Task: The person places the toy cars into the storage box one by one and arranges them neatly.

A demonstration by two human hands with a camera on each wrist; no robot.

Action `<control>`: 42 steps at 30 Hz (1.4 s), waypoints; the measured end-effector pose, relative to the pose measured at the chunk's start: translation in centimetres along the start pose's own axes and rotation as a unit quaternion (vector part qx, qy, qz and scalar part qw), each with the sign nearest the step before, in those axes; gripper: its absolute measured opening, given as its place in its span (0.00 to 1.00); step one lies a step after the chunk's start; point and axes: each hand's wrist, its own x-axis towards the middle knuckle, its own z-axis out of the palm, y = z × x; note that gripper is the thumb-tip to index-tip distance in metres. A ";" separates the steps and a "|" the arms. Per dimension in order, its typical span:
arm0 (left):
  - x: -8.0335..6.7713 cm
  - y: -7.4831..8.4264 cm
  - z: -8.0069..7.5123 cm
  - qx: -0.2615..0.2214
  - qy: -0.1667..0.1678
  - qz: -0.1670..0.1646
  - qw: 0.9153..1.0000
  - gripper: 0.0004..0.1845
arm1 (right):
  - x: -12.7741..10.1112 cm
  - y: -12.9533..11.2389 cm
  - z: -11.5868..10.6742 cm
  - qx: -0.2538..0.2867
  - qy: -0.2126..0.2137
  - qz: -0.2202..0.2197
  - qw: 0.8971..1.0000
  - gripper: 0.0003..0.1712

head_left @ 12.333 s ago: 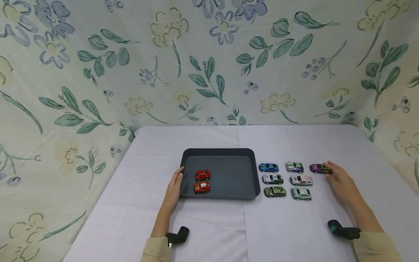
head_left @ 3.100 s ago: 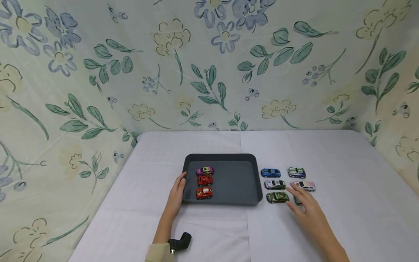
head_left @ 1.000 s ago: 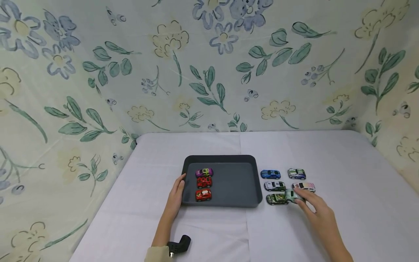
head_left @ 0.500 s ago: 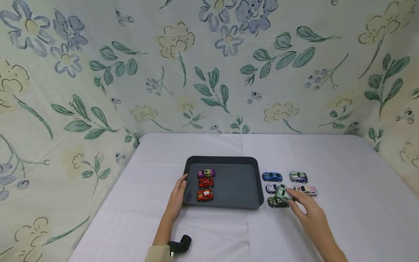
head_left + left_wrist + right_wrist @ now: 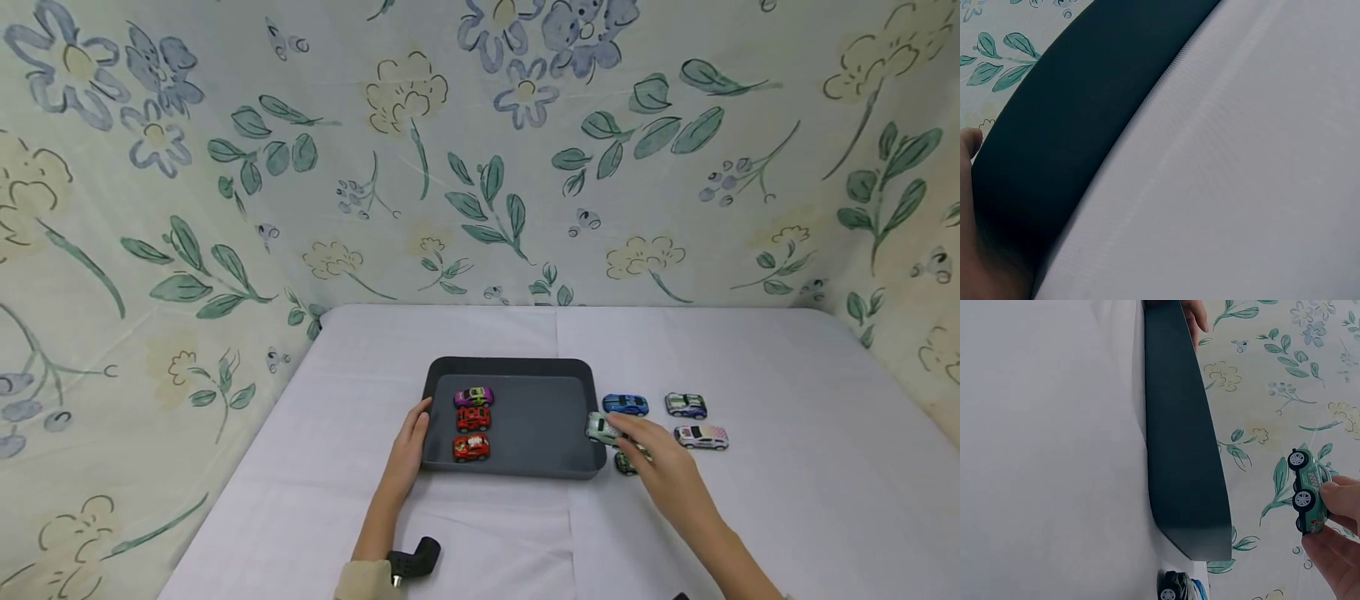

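Note:
My right hand (image 5: 663, 467) pinches a pale green toy car (image 5: 602, 428) between thumb and fingers, over the right rim of a dark grey tray (image 5: 536, 425). In the right wrist view the same toy car (image 5: 1307, 489) is held up, its wheels turned to the camera. My left hand (image 5: 405, 446) holds the tray's left edge, fingertips over the rim. Inside the tray, at its left, a purple toy car (image 5: 473, 397), a red toy car (image 5: 472, 418) and another red toy car (image 5: 471, 447) form a column.
Right of the tray stand a blue toy car (image 5: 626, 405), a white-green toy car (image 5: 686, 405), a white-pink toy car (image 5: 701, 437) and a camouflage toy car (image 5: 626, 463), partly hidden by my right hand. A white cloth (image 5: 495, 533) covers the table; floral fabric (image 5: 480, 167) hangs behind.
The purple car has gone from the table into the tray. My right hand has since picked up the pale green car and carried it left to the tray's rim. My left hand stays.

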 end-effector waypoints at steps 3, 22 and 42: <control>0.4 -0.7 0.0 -0.003 -0.001 0.002 1.000 0.23 | 0.5 -0.5 0.7 0.003 -0.022 -0.002 1.000 0.22; 1.8 -3.8 0.1 0.014 0.010 0.008 1.000 0.26 | 2.8 -4.0 7.4 0.050 -0.149 0.013 0.988 0.17; 1.8 -3.6 0.2 0.009 0.011 0.006 1.000 0.26 | 3.6 -4.2 8.9 0.057 -0.248 0.073 0.964 0.14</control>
